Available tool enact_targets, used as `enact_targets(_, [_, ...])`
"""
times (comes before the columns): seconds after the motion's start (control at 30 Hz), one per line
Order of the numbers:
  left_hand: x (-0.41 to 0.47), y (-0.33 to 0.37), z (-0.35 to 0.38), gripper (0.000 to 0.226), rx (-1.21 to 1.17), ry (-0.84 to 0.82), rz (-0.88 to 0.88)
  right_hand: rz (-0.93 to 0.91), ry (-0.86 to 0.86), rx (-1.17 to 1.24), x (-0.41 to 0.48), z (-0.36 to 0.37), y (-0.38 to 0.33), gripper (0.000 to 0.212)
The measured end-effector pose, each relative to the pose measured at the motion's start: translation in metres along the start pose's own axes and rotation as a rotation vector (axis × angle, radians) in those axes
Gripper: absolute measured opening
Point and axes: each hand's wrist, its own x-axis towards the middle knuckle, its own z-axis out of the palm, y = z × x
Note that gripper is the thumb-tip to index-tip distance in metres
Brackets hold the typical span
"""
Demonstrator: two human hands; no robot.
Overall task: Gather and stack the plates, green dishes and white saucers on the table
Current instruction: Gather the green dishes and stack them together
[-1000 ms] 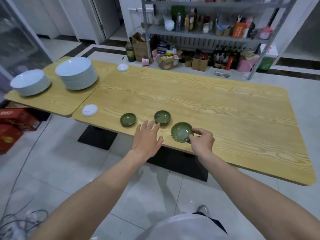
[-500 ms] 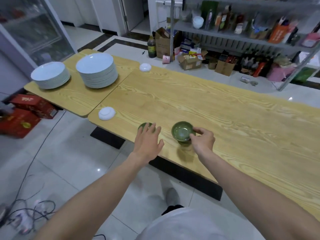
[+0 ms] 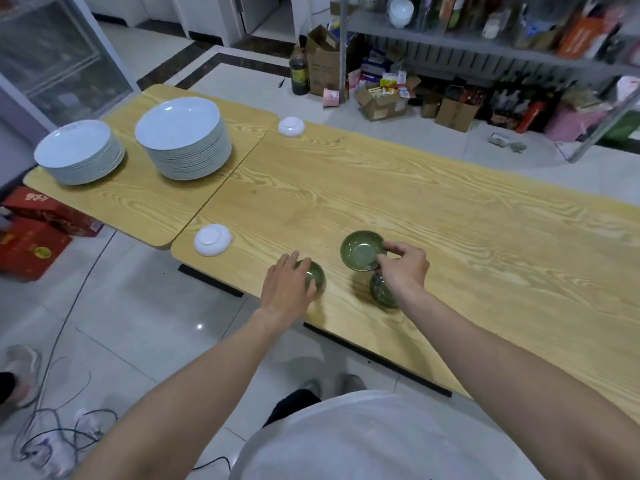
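My right hand (image 3: 403, 266) pinches the rim of a green dish (image 3: 360, 250) and holds it tilted above the wooden table (image 3: 433, 216). A second green dish (image 3: 382, 292) lies on the table just below that hand, partly hidden by it. My left hand (image 3: 287, 289) reaches over a third green dish (image 3: 317, 277) near the table's front edge, fingers on it and covering most of it. Two white saucers lie upside down: one (image 3: 212, 239) at the near left corner, one (image 3: 291, 126) at the far edge. Two stacks of white plates (image 3: 183, 138) (image 3: 80, 155) stand on the left table.
Red boxes (image 3: 33, 233) sit on the floor under the left table. Cables (image 3: 59, 427) trail over the tiles at lower left, beside someone's shoe (image 3: 20, 372). A metal shelf (image 3: 485, 46) with cartons and bottles stands beyond the table.
My right hand has lifted its green dish and carried it left, over the second dish. My left hand has come down onto the leftmost green dish. The camera moved closer and to the left.
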Motion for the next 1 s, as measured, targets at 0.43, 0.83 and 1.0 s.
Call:
enact_targets(0.43, [0.028, -0.041, 0.027, 0.047, -0.397, -0.145, -0.192, 0.099, 0.157, -0.003, -0.009, 0.018, 0.014, 0.026])
enact_targets(0.83, [0.04, -0.046, 0.037, 0.042, -0.703, -0.093, -0.345, 0.099, 0.281, 0.004, -0.009, 0.007, 0.003, 0.026])
enact_targets(1.0, [0.048, -0.03, 0.024, 0.042, -0.776, -0.102, -0.26, 0.095, 0.283, 0.062, -0.01, 0.003, -0.004, 0.029])
